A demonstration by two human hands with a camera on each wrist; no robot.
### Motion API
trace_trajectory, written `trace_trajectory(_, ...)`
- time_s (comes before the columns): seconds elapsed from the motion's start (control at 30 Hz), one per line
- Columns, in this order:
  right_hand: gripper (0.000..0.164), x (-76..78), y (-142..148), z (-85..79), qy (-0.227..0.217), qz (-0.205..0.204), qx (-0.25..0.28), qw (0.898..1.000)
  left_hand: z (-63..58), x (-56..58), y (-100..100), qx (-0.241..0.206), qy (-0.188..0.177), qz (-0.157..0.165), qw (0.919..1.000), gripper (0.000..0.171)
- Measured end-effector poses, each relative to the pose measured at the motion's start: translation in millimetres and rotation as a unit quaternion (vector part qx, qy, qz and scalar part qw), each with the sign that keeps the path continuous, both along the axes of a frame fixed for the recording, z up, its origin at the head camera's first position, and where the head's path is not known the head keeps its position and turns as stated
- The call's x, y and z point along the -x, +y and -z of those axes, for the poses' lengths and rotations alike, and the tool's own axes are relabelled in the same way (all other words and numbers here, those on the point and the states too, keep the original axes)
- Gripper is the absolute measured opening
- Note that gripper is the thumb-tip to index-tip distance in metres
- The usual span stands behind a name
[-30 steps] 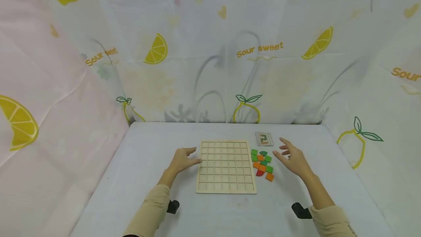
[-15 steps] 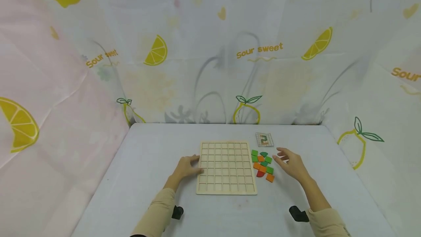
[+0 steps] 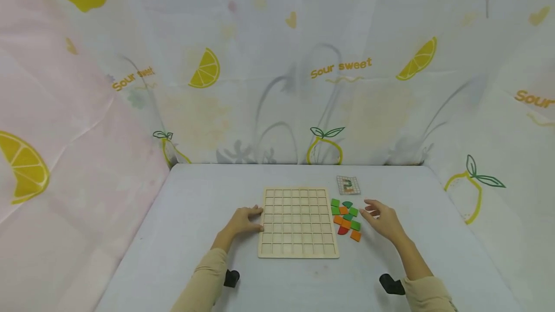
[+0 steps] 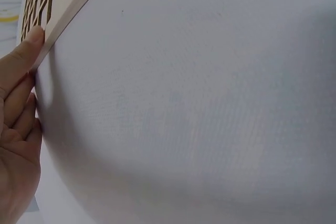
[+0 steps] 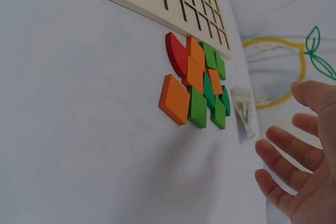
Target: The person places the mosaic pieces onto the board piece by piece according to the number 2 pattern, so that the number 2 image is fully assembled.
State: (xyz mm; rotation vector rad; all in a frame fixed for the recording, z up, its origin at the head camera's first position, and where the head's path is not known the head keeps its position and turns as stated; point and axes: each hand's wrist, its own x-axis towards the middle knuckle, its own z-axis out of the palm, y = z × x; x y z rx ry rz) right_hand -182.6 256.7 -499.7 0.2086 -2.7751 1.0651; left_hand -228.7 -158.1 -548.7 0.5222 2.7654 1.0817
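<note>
A pale wooden board (image 3: 299, 223) with a grid of square recesses lies flat on the white table. My left hand (image 3: 240, 221) is at its left edge, and in the left wrist view the thumb (image 4: 34, 36) touches the rim while the other fingers extend alongside. My right hand (image 3: 385, 220) hovers right of a cluster of small pieces, its fingers relaxed and holding nothing. Among these pieces are orange squares (image 5: 175, 100), green squares (image 5: 197, 107), a red rounded piece (image 5: 177, 55) and dark green rounded pieces (image 5: 208, 91).
Behind the pieces lies a small printed grid card (image 3: 348, 185) with a coloured pattern. White cloth with lemon prints (image 3: 325, 151) hangs at the back and both sides. Black wrist mounts (image 3: 391, 284) show under the sleeves.
My left hand has come in and down to the board's left edge and touches it. My right hand has lowered slightly beside the pieces. Board and pieces look unmoved.
</note>
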Motion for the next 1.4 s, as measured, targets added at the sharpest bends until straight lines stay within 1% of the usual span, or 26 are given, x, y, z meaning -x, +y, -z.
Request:
trace_trajectory(0.1,0.037,-0.7,1,1.7,-0.003,0.001,0.006,1.0,-1.7,0.6,-2,-0.001,-0.017,0.003,0.9999,0.064)
trace_trajectory(0.23,0.037,-1.0,3,4.3,-0.004,0.002,0.007,1.0,-1.2,0.7,-2,0.005,-0.02,0.006,0.9998,0.064)
trace_trajectory(0.37,0.037,-1.0,3,6.1,-0.006,0.001,0.007,1.0,-0.2,-0.3,-2,0.001,-0.025,0.0,0.9997,0.065)
trace_trajectory(0.53,0.037,2.2,-1,11.0,-0.016,-0.001,0.023,1.0,-0.1,-2.2,-1,-0.002,-0.028,-0.007,0.9996,0.066)
trace_trajectory(0.7,0.037,11.7,-3,27.0,-0.044,0.009,0.017,0.999,-1.7,-4.0,0,-0.004,-0.041,-0.007,0.9991,0.067)
trace_trajectory(0.8,0.037,20.7,-5,37.8,-0.044,0.006,0.003,0.999,-2.0,-4.4,1,-0.004,-0.039,-0.009,0.9992,0.067)
trace_trajectory(0.93,0.036,31.6,-11,46.3,-0.041,0.0,-0.024,0.999,-1.4,-3.7,1,-0.006,-0.035,-0.01,0.9993,0.066)
trace_trajectory(1.1,0.032,37.3,-18,48.4,-0.047,0.003,-0.049,0.998,-0.1,-2.6,2,-0.006,-0.031,-0.008,0.9995,0.065)
trace_trajectory(1.23,0.028,37.8,-20,47.0,-0.06,-0.005,-0.044,0.997,0.4,-3.0,0,-0.008,-0.028,-0.005,0.9996,0.065)
trace_trajectory(1.4,0.032,37.3,-18,45.6,-0.083,-0.016,-0.035,0.996,0.1,-4.7,-1,-0.009,-0.028,-0.005,0.9996,0.065)
